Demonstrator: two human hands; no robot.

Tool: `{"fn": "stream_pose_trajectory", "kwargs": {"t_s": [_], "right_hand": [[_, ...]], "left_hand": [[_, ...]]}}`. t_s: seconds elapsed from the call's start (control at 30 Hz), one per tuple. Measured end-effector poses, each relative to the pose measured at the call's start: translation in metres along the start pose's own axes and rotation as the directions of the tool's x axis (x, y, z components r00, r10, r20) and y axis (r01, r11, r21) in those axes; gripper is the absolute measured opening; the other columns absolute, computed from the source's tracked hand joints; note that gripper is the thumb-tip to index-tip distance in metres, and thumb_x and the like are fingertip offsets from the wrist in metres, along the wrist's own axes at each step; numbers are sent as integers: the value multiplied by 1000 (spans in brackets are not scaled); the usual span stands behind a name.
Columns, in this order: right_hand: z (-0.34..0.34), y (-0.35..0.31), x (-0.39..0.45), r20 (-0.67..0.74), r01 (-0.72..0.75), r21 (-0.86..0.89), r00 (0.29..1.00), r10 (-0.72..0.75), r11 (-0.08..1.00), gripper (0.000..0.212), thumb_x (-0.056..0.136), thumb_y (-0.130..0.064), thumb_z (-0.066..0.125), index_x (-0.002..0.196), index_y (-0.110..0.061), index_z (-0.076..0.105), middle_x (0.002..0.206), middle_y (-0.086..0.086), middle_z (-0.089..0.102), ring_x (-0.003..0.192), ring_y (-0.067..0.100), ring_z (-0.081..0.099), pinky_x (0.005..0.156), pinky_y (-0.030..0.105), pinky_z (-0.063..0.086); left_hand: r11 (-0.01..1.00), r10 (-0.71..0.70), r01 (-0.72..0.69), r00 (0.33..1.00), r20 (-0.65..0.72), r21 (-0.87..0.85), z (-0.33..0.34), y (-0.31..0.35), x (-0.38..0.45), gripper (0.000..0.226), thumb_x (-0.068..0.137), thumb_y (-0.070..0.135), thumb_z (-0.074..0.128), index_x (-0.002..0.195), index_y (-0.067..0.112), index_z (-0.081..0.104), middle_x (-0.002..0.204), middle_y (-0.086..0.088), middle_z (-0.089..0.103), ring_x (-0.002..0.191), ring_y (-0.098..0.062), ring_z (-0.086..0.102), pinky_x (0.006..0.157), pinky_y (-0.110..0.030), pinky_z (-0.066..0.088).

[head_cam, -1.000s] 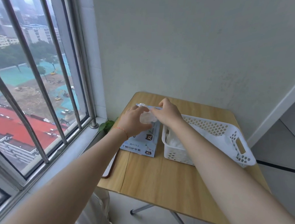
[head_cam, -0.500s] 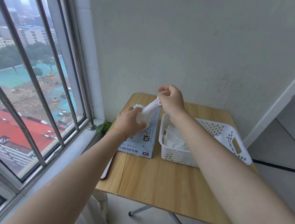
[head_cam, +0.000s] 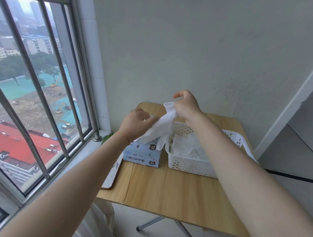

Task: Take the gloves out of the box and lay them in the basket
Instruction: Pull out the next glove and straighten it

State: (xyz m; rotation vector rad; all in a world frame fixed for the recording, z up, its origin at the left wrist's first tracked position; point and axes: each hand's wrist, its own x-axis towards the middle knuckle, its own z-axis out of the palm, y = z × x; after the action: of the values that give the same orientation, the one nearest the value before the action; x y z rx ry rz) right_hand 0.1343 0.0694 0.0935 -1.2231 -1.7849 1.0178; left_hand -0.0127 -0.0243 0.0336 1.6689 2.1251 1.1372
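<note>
A white glove (head_cam: 163, 128) hangs in the air above the blue glove box (head_cam: 142, 154) on the wooden table (head_cam: 167, 188). My right hand (head_cam: 185, 106) pinches the glove's cuff from above. My left hand (head_cam: 136, 125) holds the glove's lower left side, fingers curled against it. The glove's fingers dangle over the gap between the box and the white perforated basket (head_cam: 189, 165). Several white gloves (head_cam: 186, 146) lie crumpled in the basket's left end, partly hidden by my right forearm.
A barred window (head_cam: 45, 99) runs along the left and a plain wall stands just behind the table. A thin board (head_cam: 112, 175) leans at the table's left edge. A green leaf (head_cam: 106, 137) shows by the sill.
My right hand has lifted the glove up out of the box. My left hand has risen off the box with the glove's lower part.
</note>
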Motion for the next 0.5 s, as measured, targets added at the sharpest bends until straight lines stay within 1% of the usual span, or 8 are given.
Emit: {"fn": "stream_pose_trajectory", "kwargs": {"t_s": [0.07, 0.13, 0.2, 0.3, 0.37, 0.4, 0.43, 0.5], "right_hand": [[-4, -9, -7, 28, 20, 40, 999, -21, 999, 28, 84, 1, 43, 102, -18, 53, 88, -8, 49, 84, 15, 51, 63, 23, 40], [-12, -23, -18, 94, 52, 128, 993, -65, 990, 23, 80, -5, 46, 97, -17, 55, 81, -7, 51, 75, 11, 49, 62, 23, 37], [-24, -37, -30, 175, 112, 182, 974, -144, 977, 14, 82, -6, 52, 90, -16, 58, 73, -5, 53, 67, 10, 48, 61, 22, 38], [-38, -50, -43, 264, 191, 207, 934, -242, 960, 17, 86, -1, 52, 85, -16, 61, 67, -3, 56, 59, 8, 52, 55, 19, 41], [-42, -54, -47, 264, 197, 220, 931, -253, 955, 19, 86, -3, 51, 82, -18, 63, 67, -2, 59, 61, 11, 54, 58, 21, 42], [-43, -53, -47, 236, 197, 190, 942, -239, 962, 20, 86, -6, 51, 80, -20, 64, 68, -3, 58, 64, 12, 53, 61, 23, 41], [-44, -52, -46, 202, 191, 154, 954, -220, 969, 21, 87, -7, 50, 80, -20, 65, 69, -4, 57, 67, 11, 52, 64, 24, 41], [-43, -46, -43, 186, 142, 130, 969, -165, 981, 18, 85, -13, 50, 82, -14, 68, 73, -2, 59, 72, 14, 54, 70, 27, 43]], "left_hand": [[986, -41, 22, 993, -108, -167, -8, 16, 0, 51, 91, 45, 53, 61, 6, 65, 70, -2, 56, 63, -10, 51, 65, -32, 41], [956, -89, 38, 983, -163, -290, -16, 31, 2, 35, 92, 27, 56, 67, 5, 66, 61, 1, 50, 50, -6, 42, 58, -28, 35], [902, -78, 28, 992, -101, -430, -24, 44, 3, 12, 86, 15, 59, 85, 13, 70, 76, 2, 60, 65, -5, 51, 63, -25, 40], [811, 96, 41, 975, 201, -584, -33, 54, 2, 39, 73, 18, 59, 109, 29, 68, 115, 6, 67, 104, -10, 59, 88, -28, 45], [800, 212, 19, 926, 312, -600, -33, 59, -1, 29, 73, 26, 63, 101, 28, 70, 109, 7, 68, 106, -11, 60, 99, -35, 42], [787, 216, 18, 928, 303, -617, -32, 61, -2, 19, 75, 28, 65, 93, 24, 71, 100, 6, 69, 102, -12, 61, 100, -38, 42], [755, 200, 29, 941, 272, -655, -31, 65, -3, 10, 79, 26, 66, 85, 20, 71, 91, 4, 68, 95, -14, 62, 98, -38, 44], [673, 131, 71, 968, 213, -736, -29, 67, -4, 12, 88, 15, 62, 79, 10, 68, 77, -4, 62, 77, -19, 59, 83, -35, 48]]}}
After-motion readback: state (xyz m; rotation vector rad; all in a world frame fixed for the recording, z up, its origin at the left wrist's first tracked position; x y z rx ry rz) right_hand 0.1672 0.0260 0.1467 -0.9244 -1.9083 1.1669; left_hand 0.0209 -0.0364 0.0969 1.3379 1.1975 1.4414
